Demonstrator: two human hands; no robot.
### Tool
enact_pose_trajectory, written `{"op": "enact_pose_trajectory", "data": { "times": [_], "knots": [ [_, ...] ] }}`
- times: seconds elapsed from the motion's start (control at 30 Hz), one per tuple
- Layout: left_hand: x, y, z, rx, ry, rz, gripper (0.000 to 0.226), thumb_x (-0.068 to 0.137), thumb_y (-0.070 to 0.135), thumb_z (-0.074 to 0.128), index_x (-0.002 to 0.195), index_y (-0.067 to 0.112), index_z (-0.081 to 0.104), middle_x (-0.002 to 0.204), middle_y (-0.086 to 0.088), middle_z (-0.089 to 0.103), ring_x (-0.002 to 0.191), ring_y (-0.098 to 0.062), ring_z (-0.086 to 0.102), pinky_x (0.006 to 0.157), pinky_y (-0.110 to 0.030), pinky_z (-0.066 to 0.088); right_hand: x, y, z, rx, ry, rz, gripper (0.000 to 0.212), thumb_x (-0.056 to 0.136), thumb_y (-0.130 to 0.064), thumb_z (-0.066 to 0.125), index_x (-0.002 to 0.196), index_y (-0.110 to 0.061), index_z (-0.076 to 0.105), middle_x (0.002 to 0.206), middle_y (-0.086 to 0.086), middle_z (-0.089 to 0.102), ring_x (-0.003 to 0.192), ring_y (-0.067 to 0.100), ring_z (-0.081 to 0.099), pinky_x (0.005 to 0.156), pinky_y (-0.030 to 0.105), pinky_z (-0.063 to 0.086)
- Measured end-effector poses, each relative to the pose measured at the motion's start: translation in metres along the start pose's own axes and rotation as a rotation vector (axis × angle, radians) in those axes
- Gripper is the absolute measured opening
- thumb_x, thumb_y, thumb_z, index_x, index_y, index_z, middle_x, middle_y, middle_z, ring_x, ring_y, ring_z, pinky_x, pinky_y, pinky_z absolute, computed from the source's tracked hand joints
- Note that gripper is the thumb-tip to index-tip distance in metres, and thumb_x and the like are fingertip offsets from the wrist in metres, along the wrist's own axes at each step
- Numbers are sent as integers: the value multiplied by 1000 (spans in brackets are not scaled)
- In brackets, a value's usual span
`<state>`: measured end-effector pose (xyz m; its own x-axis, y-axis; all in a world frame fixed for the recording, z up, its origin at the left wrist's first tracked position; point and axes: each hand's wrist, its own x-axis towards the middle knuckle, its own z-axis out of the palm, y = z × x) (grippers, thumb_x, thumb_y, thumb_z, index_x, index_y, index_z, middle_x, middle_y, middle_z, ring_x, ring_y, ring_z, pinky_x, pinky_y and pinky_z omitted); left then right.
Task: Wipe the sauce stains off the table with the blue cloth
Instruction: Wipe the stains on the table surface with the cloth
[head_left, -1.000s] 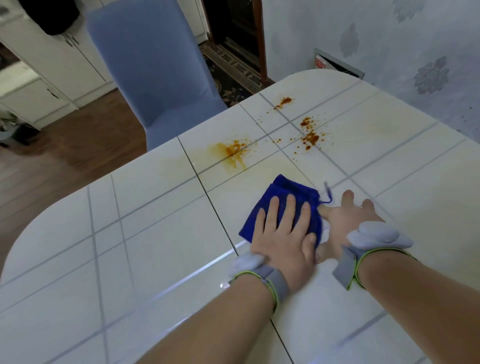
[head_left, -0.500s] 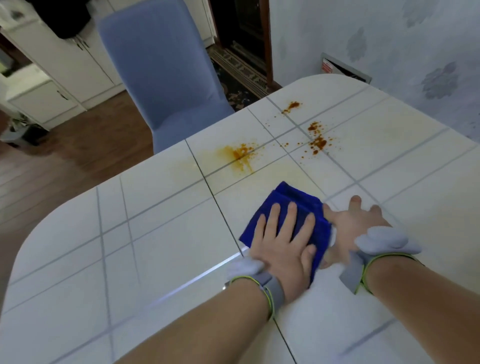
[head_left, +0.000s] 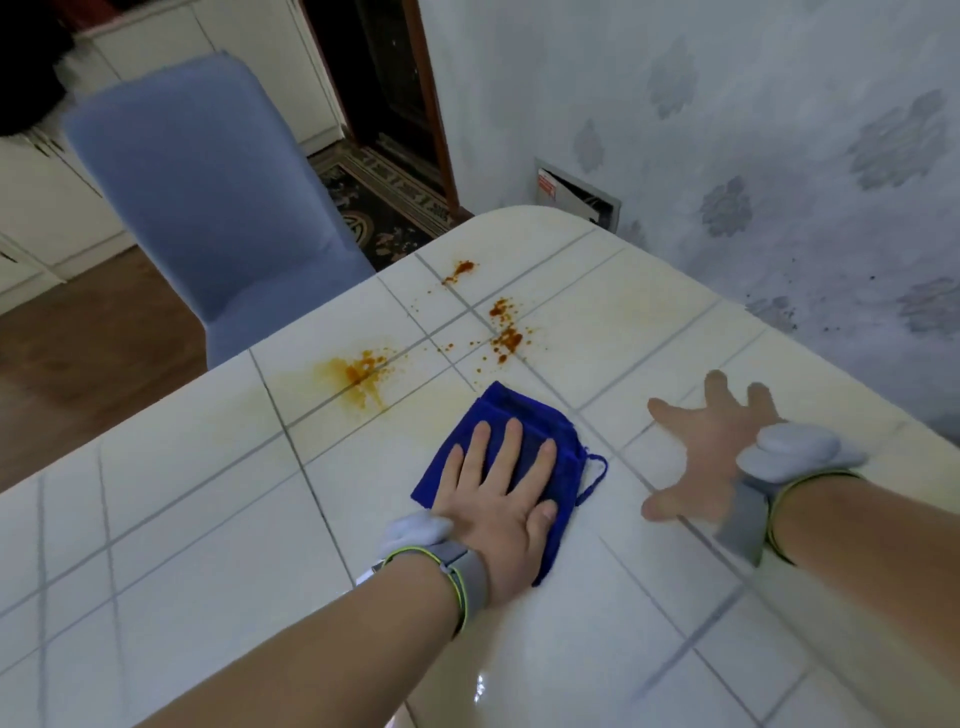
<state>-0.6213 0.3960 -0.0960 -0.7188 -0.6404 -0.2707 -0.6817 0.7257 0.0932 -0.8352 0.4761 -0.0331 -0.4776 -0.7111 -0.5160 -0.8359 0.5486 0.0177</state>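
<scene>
A folded blue cloth (head_left: 498, 415) lies on the white tiled table (head_left: 208, 519). My left hand (head_left: 501, 499) presses flat on the cloth with straight fingers. My right hand (head_left: 701, 452) is off the cloth, to its right, fingers spread wide just above or on the table, blurred. Orange sauce stains lie beyond the cloth: a smeared patch (head_left: 358, 371) to the far left, a spattered cluster (head_left: 506, 338) straight ahead, and a small spot (head_left: 460, 270) near the far edge.
A blue-covered chair (head_left: 208, 208) stands at the table's far left edge. A patterned wall (head_left: 727, 156) runs along the right side of the table. White cabinets and a dark doorway with a rug lie beyond.
My right hand has lifted off the cloth's right edge and moved right with fingers spread. My left hand still presses the cloth, which has shifted slightly towards the stains.
</scene>
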Motion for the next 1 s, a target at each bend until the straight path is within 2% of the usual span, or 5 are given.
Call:
{"op": "enact_pose_trajectory", "data": {
  "times": [0.27, 0.57, 0.8, 0.9, 1.0],
  "knots": [
    [131, 80, -25, 41, 26, 129, 54, 101, 49, 12, 152, 43, -6, 163, 4, -14, 148, -28, -18, 119, -48, -9, 35, 15, 8, 20, -156, 71, 99, 49, -74, 74, 132, -36, 33, 124, 8, 30, 116, 36, 33, 96, 45, 39],
    [220, 125, -44, 100, -12, 173, 53, 102, 47, 12, 153, 42, -4, 163, 4, -12, 149, -27, -13, 119, -47, -7, 68, 40, 37, 232, -106, 178, 89, 80, -53, 54, 150, -31, 3, 156, 11, 3, 141, 38, 6, 105, 62, 25],
    [163, 92, -29, 61, 16, 187, 53, 102, 51, 10, 153, 43, -4, 163, 5, -11, 149, -25, -14, 120, -45, -8, 51, 39, 22, 141, 13, 99, 66, 86, -48, 59, 141, -31, 28, 144, 8, 26, 132, 32, 26, 109, 46, 28],
    [100, 55, -11, 39, 55, 172, 53, 102, 51, 8, 152, 44, -6, 163, 6, -12, 149, -24, -15, 120, -43, -8, 42, 40, 20, 164, -33, 141, 81, 66, -53, 79, 132, -30, 38, 135, 12, 33, 125, 38, 36, 101, 46, 36],
    [53, 17, -1, 29, 34, 94, 53, 100, 52, 6, 151, 45, -10, 163, 7, -14, 148, -23, -19, 120, -43, -10, 32, 21, 19, 150, 27, 164, 57, 74, -45, 65, 122, -30, 39, 114, 11, 31, 110, 33, 36, 91, 43, 39]
  ]
}}
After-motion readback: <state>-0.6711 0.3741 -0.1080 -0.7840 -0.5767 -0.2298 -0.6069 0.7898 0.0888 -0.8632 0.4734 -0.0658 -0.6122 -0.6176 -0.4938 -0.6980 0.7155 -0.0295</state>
